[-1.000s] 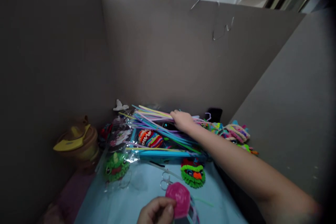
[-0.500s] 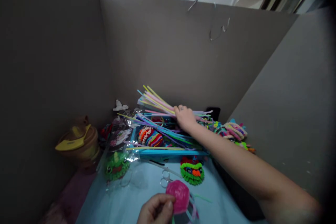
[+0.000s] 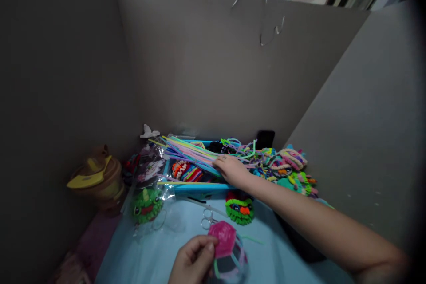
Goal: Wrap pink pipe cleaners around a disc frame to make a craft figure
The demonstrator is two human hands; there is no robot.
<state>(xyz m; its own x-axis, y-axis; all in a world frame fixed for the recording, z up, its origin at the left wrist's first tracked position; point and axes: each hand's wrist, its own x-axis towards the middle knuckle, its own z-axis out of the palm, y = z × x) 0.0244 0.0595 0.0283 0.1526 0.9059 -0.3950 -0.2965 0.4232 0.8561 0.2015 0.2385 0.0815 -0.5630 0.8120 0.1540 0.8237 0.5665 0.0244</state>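
My left hand (image 3: 195,258), low in the head view, pinches the edge of a pink, many-sided craft piece (image 3: 222,236). Pastel strips run down from that piece in an open, cage-like shape; its lower part blurs. Farther back, my right hand (image 3: 233,171) has its fingers closed over a bundle of pastel pipe cleaners (image 3: 188,150). The bundle lies across a blue tray (image 3: 196,187), and its left ends stick out past the rim. Inside the tray sits a striped, multicoloured fuzzy piece (image 3: 191,172). My right fingertips are partly hidden.
Scissors (image 3: 206,219) and a green fuzzy face (image 3: 240,211) lie on the blue tabletop (image 3: 140,257). Clear plastic bags cover the left side near a green horned piece (image 3: 148,206). A brown pot (image 3: 106,182) stands far left. Colourful fuzzy pieces (image 3: 291,159) crowd the right; grey panels surround the table.
My right hand has lowered the raised pipe cleaner bundle onto the tray. The pink piece in my left hand has tilted, showing more of its strips. The camera view has shifted slightly.
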